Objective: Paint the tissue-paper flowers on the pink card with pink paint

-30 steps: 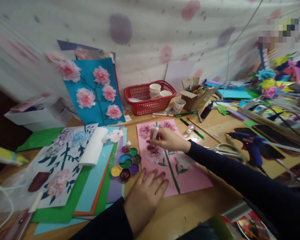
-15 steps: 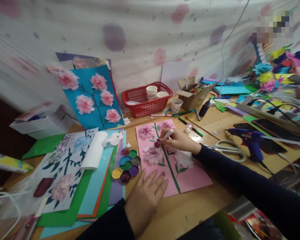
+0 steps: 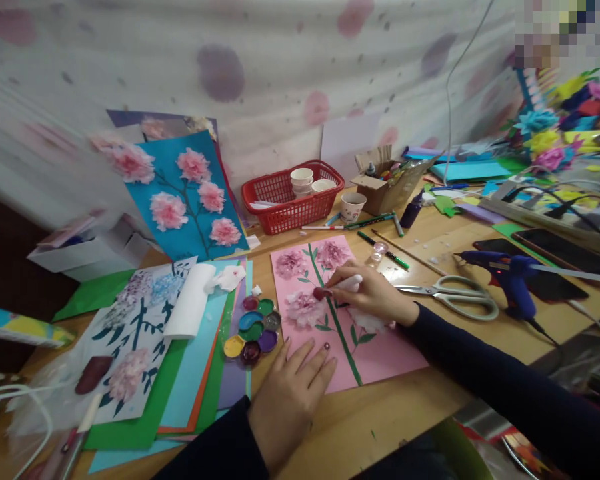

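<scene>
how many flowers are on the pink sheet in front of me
4 on the pink sheet: top-left flower, top-right flower, middle-left flower by the tool's dark tip, and a pale flower partly covered by the right hand, which may hide more.

1. The left sleeve [image 3: 215,443] is showing plain dark navy cloth and is ending in a straight cuff [image 3: 251,440].
2. The right sleeve [image 3: 500,380] is showing the same dark navy, running long and narrowing toward its own cuff.
3. One nail [image 3: 327,347] on the left hand [image 3: 293,397] is bearing a small dark reddish mark.
</scene>
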Action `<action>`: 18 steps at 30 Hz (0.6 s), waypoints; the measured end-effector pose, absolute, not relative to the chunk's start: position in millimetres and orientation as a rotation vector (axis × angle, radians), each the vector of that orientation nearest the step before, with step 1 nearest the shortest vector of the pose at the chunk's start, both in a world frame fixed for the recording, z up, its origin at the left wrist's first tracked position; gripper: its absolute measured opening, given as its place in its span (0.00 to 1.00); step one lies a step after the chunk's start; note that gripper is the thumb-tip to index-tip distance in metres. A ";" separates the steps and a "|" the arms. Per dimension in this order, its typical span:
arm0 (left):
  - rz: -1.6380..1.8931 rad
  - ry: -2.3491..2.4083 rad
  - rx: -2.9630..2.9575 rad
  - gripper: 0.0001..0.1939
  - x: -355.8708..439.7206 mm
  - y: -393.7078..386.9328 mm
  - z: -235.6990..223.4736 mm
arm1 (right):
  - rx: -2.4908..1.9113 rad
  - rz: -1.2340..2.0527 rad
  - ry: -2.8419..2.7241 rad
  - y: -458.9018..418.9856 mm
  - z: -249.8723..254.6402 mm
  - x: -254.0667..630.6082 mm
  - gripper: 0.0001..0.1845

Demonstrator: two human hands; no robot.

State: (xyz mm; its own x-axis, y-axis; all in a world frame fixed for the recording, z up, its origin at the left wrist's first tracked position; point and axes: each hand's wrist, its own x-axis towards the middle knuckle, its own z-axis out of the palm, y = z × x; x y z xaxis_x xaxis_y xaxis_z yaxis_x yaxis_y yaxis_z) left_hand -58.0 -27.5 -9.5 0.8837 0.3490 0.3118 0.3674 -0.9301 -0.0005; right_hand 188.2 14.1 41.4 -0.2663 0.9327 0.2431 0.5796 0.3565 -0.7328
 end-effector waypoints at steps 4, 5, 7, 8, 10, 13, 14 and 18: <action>-0.470 -0.574 -2.985 0.19 -57.3 -27.8 -10.3 | -1.262 0.849 -2.025 14.7 41.5 188.0 0.11; -0.464 -0.566 -2.986 0.19 -57.2 -27.8 -10.5 | -1.291 0.807 -2.007 14.4 41.5 188.2 0.10; -0.434 -0.558 -2.993 0.19 -57.4 -27.9 -10.8 | -1.350 0.693 -1.969 12.9 41.5 187.9 0.10; -0.417 -0.563 -2.997 0.19 -57.6 -28.0 -10.9 | -1.341 0.697 -1.979 11.4 41.4 187.4 0.10; -0.388 -0.578 -3.010 0.20 -58.2 -27.9 -10.6 | -1.244 0.812 -2.045 7.6 40.9 185.6 0.10; -0.405 -0.563 -3.012 0.20 -59.4 -27.3 -9.9 | -1.277 0.711 -1.994 1.8 39.5 182.9 0.09; -0.418 -0.553 -3.006 0.20 -59.6 -27.1 -9.8 | -1.328 0.633 -1.955 0.4 39.0 182.4 0.09; -0.461 -0.569 -2.988 0.19 -59.2 -27.1 -11.1 | -1.275 0.712 -2.014 -1.9 37.0 182.7 0.10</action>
